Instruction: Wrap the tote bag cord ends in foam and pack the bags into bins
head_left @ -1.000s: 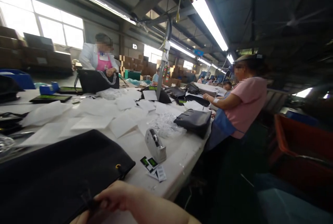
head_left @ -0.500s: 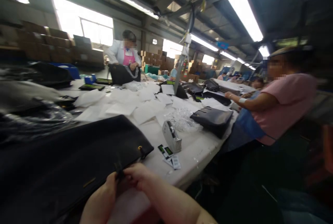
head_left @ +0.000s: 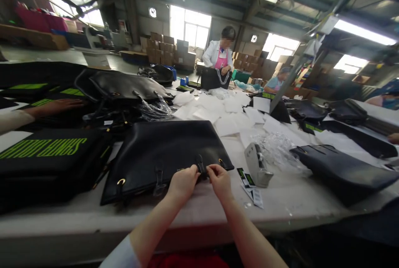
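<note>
A black leather handbag lies flat before me, its top edge with gold eyelets towards me. My left hand is closed in a pinch at a short black strap on that edge. On the strap's right side my right hand pinches too, thumb and finger together, close to the left fingertips. What exactly lies between the fingertips is partly hidden. Left of my hands another strap loop has clear plastic around it. Just right of the bag are small printed tags and a grey tape dispenser.
Black bags with green lettering are stacked at left, where another person's hand rests. White paper sheets and crumpled clear plastic cover the table's middle. Another black handbag lies right. A co-worker stands across the table.
The view has swung left, bringing the lettered bags and another person's hand into sight. Both my hands stay together at a strap on the handbag's edge.
</note>
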`<move>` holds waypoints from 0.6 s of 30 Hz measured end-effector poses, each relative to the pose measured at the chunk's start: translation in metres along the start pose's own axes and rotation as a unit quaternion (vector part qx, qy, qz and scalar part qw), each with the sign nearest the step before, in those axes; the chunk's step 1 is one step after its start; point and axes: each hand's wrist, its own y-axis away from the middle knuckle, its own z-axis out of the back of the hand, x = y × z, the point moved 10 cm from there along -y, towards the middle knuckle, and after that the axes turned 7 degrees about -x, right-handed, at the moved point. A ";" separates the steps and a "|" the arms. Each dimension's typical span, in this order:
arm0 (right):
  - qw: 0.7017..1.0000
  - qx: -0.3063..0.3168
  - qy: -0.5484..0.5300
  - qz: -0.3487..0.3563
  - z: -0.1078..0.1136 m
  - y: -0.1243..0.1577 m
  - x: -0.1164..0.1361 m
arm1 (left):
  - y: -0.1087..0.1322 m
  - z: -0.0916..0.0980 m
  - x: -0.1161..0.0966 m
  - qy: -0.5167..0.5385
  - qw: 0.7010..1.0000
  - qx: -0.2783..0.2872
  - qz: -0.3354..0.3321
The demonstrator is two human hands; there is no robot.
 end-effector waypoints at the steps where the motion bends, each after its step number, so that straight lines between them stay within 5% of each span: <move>1: 0.998 -0.002 0.043 0.045 0.002 -0.008 0.014 | -0.005 0.005 -0.001 -0.001 1.000 0.004 -0.007; 4: 0.986 0.031 0.118 0.112 -0.005 -0.032 0.038 | -0.025 0.021 0.001 0.064 0.998 0.002 -0.022; 7: 0.989 0.128 0.067 0.023 -0.031 -0.050 0.022 | -0.050 0.021 0.017 0.200 0.980 0.015 0.008; 12: 0.969 0.155 -0.126 -0.146 -0.058 -0.053 -0.010 | -0.068 -0.018 0.054 0.334 0.935 0.042 0.110; 18: 0.963 0.102 -0.183 -0.167 -0.057 -0.061 -0.005 | -0.059 -0.053 0.073 0.474 0.858 0.068 0.185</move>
